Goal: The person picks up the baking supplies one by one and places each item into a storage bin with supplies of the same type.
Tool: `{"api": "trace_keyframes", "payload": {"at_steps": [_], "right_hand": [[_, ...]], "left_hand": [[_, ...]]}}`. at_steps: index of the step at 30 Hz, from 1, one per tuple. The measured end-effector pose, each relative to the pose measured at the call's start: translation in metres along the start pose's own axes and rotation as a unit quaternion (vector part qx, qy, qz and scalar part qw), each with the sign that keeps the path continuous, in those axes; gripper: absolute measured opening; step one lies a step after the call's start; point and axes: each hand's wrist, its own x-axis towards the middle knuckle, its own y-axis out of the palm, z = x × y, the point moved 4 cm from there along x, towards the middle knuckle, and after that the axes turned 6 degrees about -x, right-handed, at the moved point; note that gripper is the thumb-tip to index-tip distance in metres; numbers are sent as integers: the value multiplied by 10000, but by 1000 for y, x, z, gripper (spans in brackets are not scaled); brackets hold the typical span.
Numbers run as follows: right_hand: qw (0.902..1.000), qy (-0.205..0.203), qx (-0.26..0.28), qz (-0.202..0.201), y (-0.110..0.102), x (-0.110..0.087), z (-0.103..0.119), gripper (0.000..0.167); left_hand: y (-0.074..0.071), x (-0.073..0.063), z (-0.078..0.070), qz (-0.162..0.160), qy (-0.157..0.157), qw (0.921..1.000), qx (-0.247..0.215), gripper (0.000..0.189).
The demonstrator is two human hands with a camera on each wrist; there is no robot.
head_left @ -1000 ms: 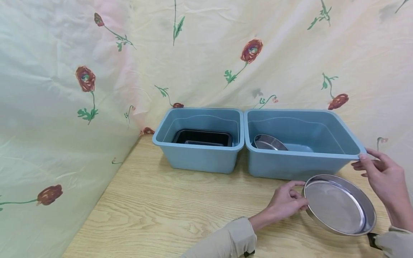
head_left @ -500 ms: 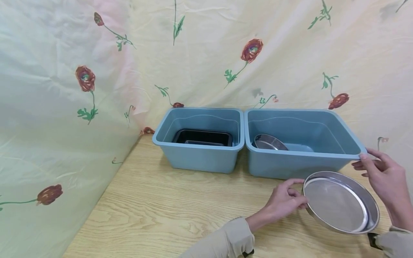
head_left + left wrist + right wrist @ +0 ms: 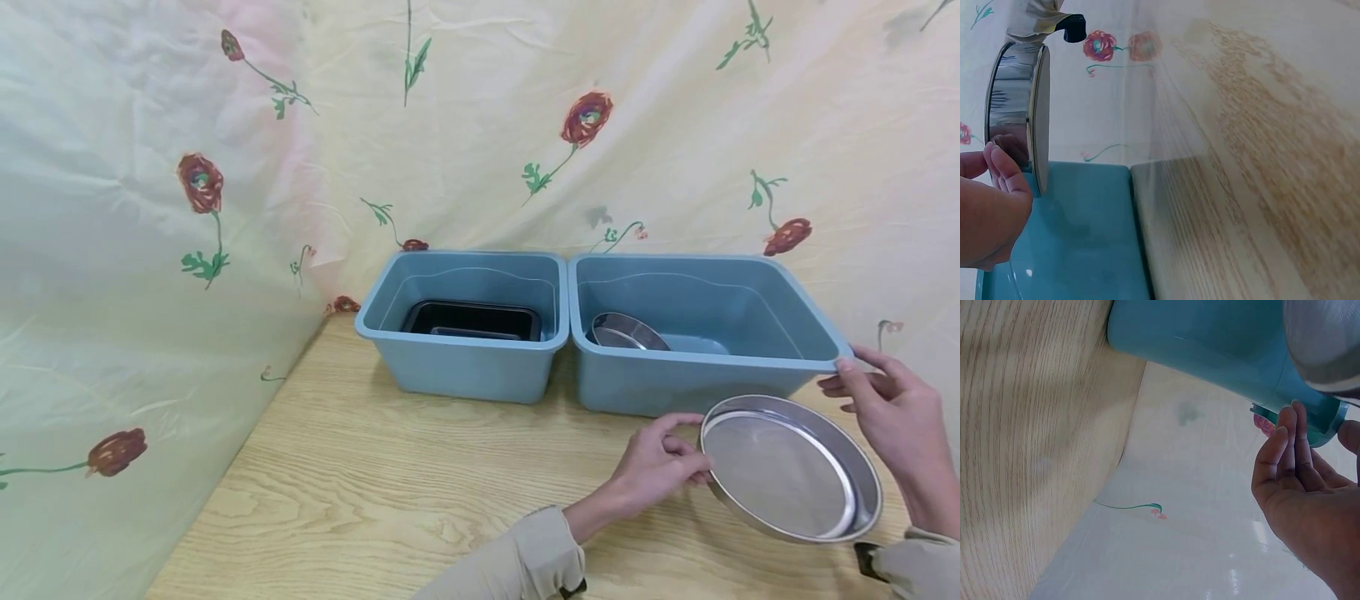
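My left hand point(image 3: 651, 468) pinches the left rim of a round, shallow metal cake pan point(image 3: 780, 475), held tilted above the table in front of the right blue bin point(image 3: 690, 385). In the left wrist view the pan point(image 3: 1016, 100) appears edge-on, with the left hand point(image 3: 994, 206) at its rim. My right hand point(image 3: 896, 408) grips that bin's front right corner, thumb on the rim and fingers beneath it. The right wrist view has the right hand point(image 3: 1310, 487) at the bin's rim, near the pan's underside point(image 3: 1329, 344).
Inside the right bin leans a smaller round metal pan point(image 3: 626, 332), partly hidden by the front wall. Beside it stands a left blue bin point(image 3: 465, 367) holding a black rectangular pan point(image 3: 472, 317). Both bins sit on the wooden table point(image 3: 360, 483) against a flowered cloth point(image 3: 465, 125).
The cake pan has risen a little, and my left hand has shifted slightly left with it. My right hand stays at the bin's corner.
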Motion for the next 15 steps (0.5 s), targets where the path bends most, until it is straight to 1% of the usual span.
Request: {"api": "trace_keyframes", "payload": {"at_steps": [3, 10, 15], "right_hand": [[10000, -17, 51, -7, -1, 1, -1, 31], [9999, -112, -71, -12, -1, 2, -3, 34], [9999, -172, 23, 7, -2, 2, -1, 32]], "left_hand": [[-1, 0, -2, -3, 11, 10000, 0, 47], [-1, -1, -10, 18, 45, 9997, -260, 48], [-3, -2, -15, -14, 26, 9994, -337, 47]]}}
